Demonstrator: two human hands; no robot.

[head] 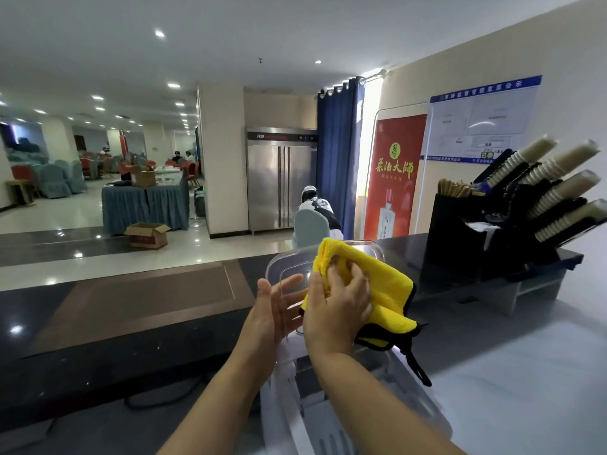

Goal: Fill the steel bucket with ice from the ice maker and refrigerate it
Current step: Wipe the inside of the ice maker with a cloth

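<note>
Lid [290,266] (clear plastic, prob. light, slick, bendy): left hand [274,311], flat-fingered, braces it at 9 o'clock; right hand [335,311] presses bunched yellow cloth [386,285] on it. Grip by rim.

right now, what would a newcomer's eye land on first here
The bright yellow cloth at centre, pressed by the right hand against a raised clear lid that the left hand steadies. Next, the slanted stacks of paper cups at far right and the red banner behind.

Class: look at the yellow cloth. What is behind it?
A clear lid, with the left hand against it. The yellow cloth and right hand hide the lid's middle.
</note>
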